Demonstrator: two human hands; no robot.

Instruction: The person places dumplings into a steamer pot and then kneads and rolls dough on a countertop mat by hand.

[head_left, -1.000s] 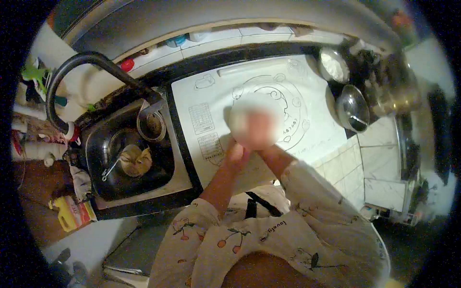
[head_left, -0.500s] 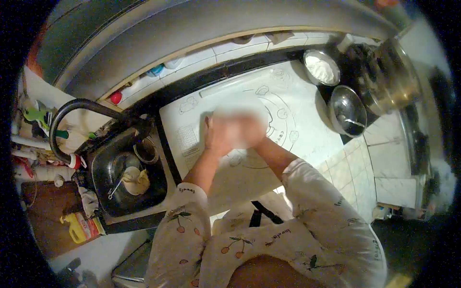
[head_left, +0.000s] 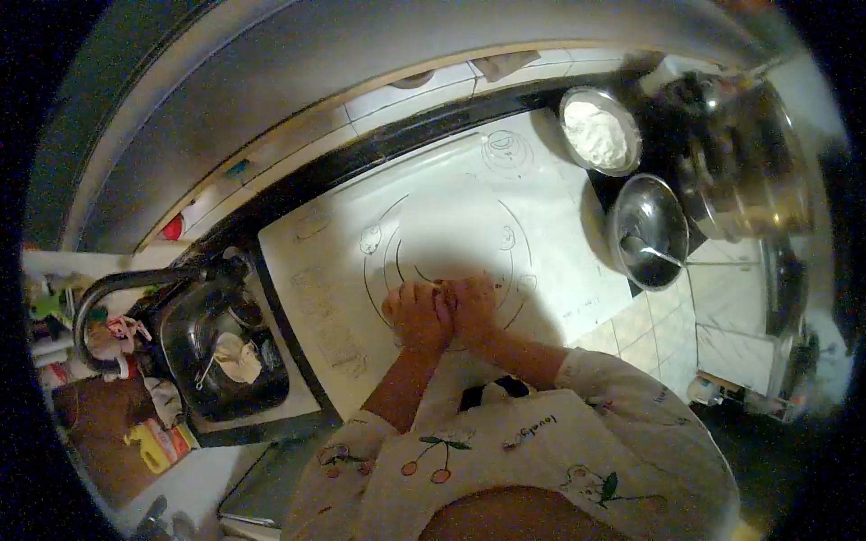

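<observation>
White printed mat beneath two clenched hands.

The white mat (head_left: 559, 261), marked with circles and small drawings, lies flat on the counter under and around the fingers. The left hand (head_left: 419, 316) and right hand (head_left: 474, 307) meet side by side near the edge closest to the person, fingers curled inward; whether they enclose anything cannot be told. Directly beyond the fingers, a pale blurred patch obscures the printed circles. Farther beyond, a long pale strip (head_left: 424, 162) lies along the mat's far side.

To the right of and beyond the fingers stand a metal bowl (head_left: 637, 144) of white powder (head_left: 595, 131) and, nearer the person, a second bowl (head_left: 649, 203) with a spoon (head_left: 663, 256) inside. A large metal pot (head_left: 749, 167) stands farther right. Left of the fingers, past the mat, a black sink (head_left: 234, 406) contains a beige item (head_left: 239, 359); a dark faucet (head_left: 135, 275) arches beside it.
</observation>
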